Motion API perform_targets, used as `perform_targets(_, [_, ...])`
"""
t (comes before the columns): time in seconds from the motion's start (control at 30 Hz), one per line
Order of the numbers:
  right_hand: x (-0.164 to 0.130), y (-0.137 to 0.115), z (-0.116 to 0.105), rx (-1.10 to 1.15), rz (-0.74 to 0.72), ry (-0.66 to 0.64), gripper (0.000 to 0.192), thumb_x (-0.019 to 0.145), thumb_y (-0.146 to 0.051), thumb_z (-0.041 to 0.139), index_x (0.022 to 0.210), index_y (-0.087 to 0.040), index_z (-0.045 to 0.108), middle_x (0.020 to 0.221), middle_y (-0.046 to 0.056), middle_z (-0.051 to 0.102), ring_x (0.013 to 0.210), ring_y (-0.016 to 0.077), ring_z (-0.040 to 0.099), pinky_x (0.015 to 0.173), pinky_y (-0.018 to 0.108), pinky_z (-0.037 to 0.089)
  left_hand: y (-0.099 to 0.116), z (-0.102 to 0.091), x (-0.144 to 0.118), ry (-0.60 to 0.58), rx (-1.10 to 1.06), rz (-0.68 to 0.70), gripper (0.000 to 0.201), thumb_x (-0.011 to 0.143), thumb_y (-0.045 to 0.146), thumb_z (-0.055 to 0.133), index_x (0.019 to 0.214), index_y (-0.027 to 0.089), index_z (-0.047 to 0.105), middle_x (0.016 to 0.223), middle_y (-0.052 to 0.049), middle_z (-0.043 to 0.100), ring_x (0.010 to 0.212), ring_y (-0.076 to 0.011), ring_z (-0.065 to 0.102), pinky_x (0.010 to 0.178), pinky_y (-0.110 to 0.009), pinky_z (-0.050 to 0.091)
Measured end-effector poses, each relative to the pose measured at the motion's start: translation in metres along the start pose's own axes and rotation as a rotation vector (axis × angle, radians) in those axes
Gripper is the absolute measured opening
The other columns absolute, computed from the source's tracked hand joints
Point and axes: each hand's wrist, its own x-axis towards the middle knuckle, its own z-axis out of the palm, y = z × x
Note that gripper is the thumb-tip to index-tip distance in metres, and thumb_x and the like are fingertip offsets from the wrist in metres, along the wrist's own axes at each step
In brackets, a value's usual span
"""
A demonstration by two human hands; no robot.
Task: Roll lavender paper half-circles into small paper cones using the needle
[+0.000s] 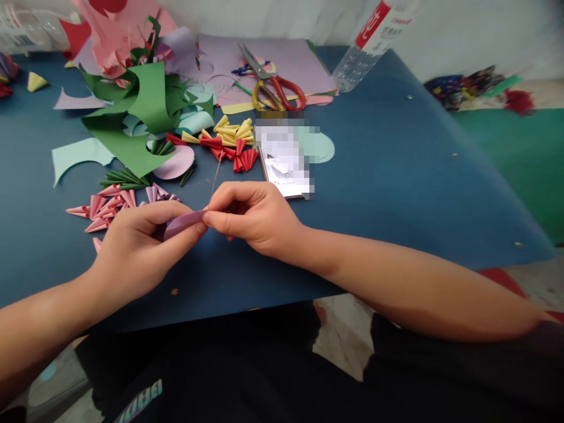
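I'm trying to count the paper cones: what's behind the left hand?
Pink cones and purple cones show past the left hand. Whatever lies directly behind it is covered, so more cones there can't be ruled out.

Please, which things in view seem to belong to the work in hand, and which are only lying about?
Likely belong:
purple paper, pinched by the left hand and right hand
thin stick by the right hand
rolled paper cones
scissors, probably

Apparently just lying about:
clear bottle right of the scissors
cut green scraps
phone, role unclear
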Motion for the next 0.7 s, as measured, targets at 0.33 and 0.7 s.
perform_targets(0.33, [0.0012, -0.0028, -0.0005, 0.060, 0.035, -0.053, 0.035, 0.072, -0.028, 0.108, 0.076, -0.016, 0.075, 0.073, -0.002, 0.071, 0.057, 0.0075, 0.057, 0.051, 0.020, 0.046, 0.0006, -0.0031, -0.0004, -0.040, 0.013, 0.020, 0.027, 0.093, 0.047, 0.077, 0.078, 0.025, 0.079, 0.071, -0.001, 0.067, 0.066, -0.0183, 0.054, 0.058, -0.032, 0.041])
perform_targets(0.7, [0.0002, -0.0005, 0.0009, 0.168, 0.019, -0.095, 0.034, 0.067, -0.007, 0.102, 0.068, -0.015, 0.069, 0.068, -0.005, 0.070, 0.050, 0.0049, 0.055, 0.043, 0.015, 0.041, -0.0021, -0.0067, 0.0012, -0.158, -0.067, 0.053, 0.031, 0.095, 0.044, 0.079, 0.078, 0.019, 0.082, 0.072, -0.003, 0.071, 0.064, -0.0159, 0.057, 0.056, -0.027, 0.040])
